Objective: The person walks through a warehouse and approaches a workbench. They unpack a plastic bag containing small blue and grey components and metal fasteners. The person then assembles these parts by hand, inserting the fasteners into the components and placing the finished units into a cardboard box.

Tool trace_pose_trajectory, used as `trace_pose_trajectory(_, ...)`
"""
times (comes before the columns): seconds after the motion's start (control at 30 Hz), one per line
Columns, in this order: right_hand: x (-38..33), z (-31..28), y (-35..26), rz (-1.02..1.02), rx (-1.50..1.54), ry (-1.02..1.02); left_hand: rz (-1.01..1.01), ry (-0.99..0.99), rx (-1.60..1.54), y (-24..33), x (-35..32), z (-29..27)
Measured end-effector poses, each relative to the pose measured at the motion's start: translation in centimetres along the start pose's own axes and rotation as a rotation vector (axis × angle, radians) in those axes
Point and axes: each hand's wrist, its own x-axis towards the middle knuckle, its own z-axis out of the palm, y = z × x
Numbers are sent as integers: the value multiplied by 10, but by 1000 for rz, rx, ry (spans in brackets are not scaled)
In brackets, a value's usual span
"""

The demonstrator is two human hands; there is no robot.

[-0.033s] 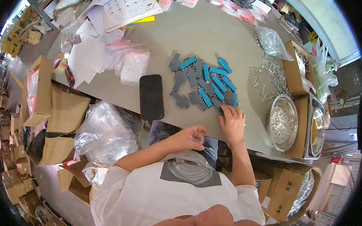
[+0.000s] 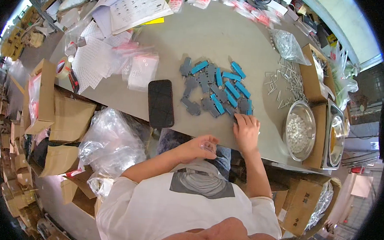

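Over my lap, near the table's front edge, my left hand [image 2: 195,149] is curled round a small clear plastic piece [image 2: 208,146], perhaps a little bag. My right hand [image 2: 246,132] rests on the tabletop with fingers bent and close together. Its fingertips are at the near edge of a loose pile of dark grey plastic parts [image 2: 203,80] and bright blue plastic parts [image 2: 230,90]. Something small and dark shows at its index finger, but the fingers mostly hide it. Several of the parts carry small metal ends.
A black phone [image 2: 161,103] lies left of the pile, near clear bags [image 2: 143,72] and printed sheets [image 2: 139,8]. To the right are loose screws [image 2: 289,81], a metal bowl [image 2: 311,139] of white pieces and a cardboard box [image 2: 312,80]. Plastic sheeting [image 2: 110,142] hangs below the left edge.
My right hand has drawn back very slightly toward me from the pile. My left hand has shifted a touch, showing more of the clear plastic. The parts lie as before.
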Motion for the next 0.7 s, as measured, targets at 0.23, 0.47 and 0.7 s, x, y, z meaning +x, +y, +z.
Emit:
trace_pose_trajectory(0.23, -5, -19, 6, 186, 480, -41, -194, -64, -340, 2, 4, -4)
trace_pose_trajectory(0.47, 0, -45, -6, 167, 1145, -767, -337, -76, -313, 13, 8, 12)
trace_pose_trajectory(0.7, 0, -29, -20, 47, 1060, -800, -384, -184, -380, -4, 12, 1)
